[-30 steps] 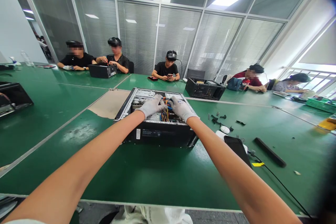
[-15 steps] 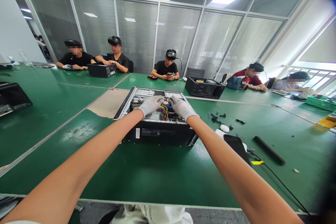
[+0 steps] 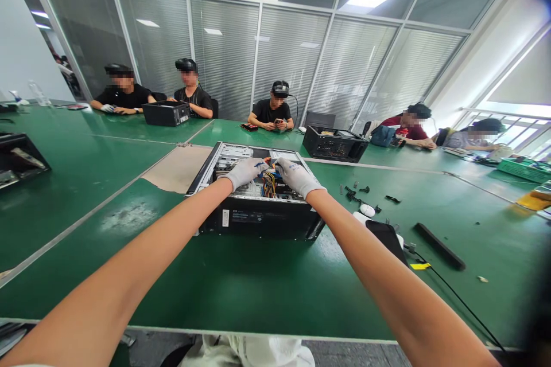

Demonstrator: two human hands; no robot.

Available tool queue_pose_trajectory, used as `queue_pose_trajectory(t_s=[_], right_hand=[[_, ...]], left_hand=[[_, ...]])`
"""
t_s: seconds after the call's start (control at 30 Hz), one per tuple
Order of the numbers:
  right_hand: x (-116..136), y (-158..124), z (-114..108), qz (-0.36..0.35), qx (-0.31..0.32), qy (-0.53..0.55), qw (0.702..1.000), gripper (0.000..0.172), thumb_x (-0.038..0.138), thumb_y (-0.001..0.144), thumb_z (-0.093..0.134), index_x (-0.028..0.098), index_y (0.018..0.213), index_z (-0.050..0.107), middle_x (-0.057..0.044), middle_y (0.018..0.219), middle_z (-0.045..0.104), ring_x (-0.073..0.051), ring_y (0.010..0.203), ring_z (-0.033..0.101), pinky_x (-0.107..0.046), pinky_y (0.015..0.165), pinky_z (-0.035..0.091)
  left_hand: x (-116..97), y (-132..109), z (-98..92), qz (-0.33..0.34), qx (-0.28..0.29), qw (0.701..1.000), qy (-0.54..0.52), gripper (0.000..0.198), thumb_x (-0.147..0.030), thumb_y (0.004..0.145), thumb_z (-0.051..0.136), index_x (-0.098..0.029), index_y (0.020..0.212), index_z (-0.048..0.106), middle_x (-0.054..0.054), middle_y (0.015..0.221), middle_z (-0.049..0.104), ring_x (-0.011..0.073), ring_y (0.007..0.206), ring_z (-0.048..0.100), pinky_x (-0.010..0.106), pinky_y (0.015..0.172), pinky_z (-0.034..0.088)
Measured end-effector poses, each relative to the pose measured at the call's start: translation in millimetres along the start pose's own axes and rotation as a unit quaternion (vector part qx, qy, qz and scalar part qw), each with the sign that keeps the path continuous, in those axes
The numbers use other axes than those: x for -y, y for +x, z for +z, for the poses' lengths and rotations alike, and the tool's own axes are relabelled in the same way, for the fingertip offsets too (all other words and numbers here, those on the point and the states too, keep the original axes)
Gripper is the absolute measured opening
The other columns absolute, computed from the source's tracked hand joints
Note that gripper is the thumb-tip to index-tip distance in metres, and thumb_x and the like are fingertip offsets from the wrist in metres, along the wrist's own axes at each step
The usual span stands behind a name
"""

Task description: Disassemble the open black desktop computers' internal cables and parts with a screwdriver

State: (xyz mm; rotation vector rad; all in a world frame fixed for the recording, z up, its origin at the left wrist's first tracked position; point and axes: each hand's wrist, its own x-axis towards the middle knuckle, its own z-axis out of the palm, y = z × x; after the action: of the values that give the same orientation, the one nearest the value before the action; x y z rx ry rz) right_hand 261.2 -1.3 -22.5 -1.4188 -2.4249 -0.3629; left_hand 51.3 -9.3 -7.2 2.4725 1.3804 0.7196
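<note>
An open desktop computer case (image 3: 258, 219) lies on its side on the green table (image 3: 241, 287), its inner metalwork facing up. My left hand (image 3: 247, 174), in a white-grey glove, reaches into the case with its fingers pinched on the wires. Opposite it, my right hand (image 3: 296, 176), gloved too, has its bent fingers closed at the same wiring. Between the two hands runs a bundle of power cables (image 3: 269, 184), yellow, black and orange. The exact spot under the fingertips is small and partly hidden.
A sheet of brown cardboard (image 3: 174, 172) lies left of the case. On the right are a black phone (image 3: 387, 241), a dark bar (image 3: 439, 245), small black parts (image 3: 353, 197) and a cable. Another computer case (image 3: 336, 144) stands farther back. Several people sit across the table.
My hands stay at the wiring with small finger shifts; the pale piece between them is less visible. Across the table, one person's arm has drawn back from a case.
</note>
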Motion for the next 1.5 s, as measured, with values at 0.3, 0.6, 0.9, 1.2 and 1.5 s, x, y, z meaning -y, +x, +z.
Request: queue_pose_trajectory(t_s=[0.3,0.6,0.9,1.2,1.5], right_hand=[[10.5,-2.4,-15.2,0.016,-0.032,0.038,0.999,0.024,0.024,0.103,0.044,0.015,0.118,0.061,-0.014,0.118,0.068,-0.022,0.103,0.061,-0.031,0.089,0.044],[4.9,-3.5,-10.0,-0.024,-0.022,0.024,0.999,0.03,0.026,0.105,0.043,0.016,0.128,0.06,-0.012,0.126,0.064,-0.021,0.108,0.059,-0.033,0.096,0.045],[0.6,3.8,0.5,-0.033,-0.015,0.021,0.999,0.029,0.027,0.105,0.044,0.02,0.124,0.064,-0.011,0.122,0.064,-0.021,0.106,0.061,-0.034,0.096,0.047],[-1.8,2.6,0.7,-0.016,-0.01,0.02,1.0,0.028,0.029,0.105,0.045,0.017,0.125,0.062,-0.012,0.122,0.064,-0.019,0.101,0.061,-0.032,0.092,0.048],[-4.9,1.8,3.0,-0.028,-0.034,-0.002,0.999,0.026,0.028,0.105,0.043,0.021,0.114,0.066,-0.012,0.114,0.065,-0.022,0.101,0.058,-0.035,0.091,0.047]], left_hand=[[-4.4,-2.1,2.5,-0.016,0.027,0.999,0.039,0.038,-0.041,0.099,0.047,-0.014,0.118,0.066,0.011,0.113,0.073,0.0248,0.101,0.068,0.031,0.091,0.051],[-3.7,-1.4,1.4,-0.023,0.057,0.996,0.057,0.032,-0.039,0.097,0.052,-0.013,0.111,0.065,0.012,0.109,0.073,0.0259,0.099,0.068,0.032,0.088,0.052],[1.9,-0.9,5.2,-0.03,0.058,0.992,0.111,0.038,-0.044,0.097,0.055,-0.014,0.12,0.057,0.014,0.116,0.07,0.0282,0.105,0.068,0.034,0.09,0.051],[5.5,-1.5,11.3,-0.024,0.036,0.993,0.114,0.035,-0.024,0.095,0.053,-0.013,0.129,0.051,0.016,0.123,0.069,0.0263,0.112,0.068,0.032,0.095,0.052],[9.7,2.9,15.5,0.0,0.013,0.999,0.052,0.036,-0.011,0.091,0.051,-0.015,0.126,0.054,0.013,0.127,0.068,0.0206,0.114,0.065,0.031,0.103,0.049]])
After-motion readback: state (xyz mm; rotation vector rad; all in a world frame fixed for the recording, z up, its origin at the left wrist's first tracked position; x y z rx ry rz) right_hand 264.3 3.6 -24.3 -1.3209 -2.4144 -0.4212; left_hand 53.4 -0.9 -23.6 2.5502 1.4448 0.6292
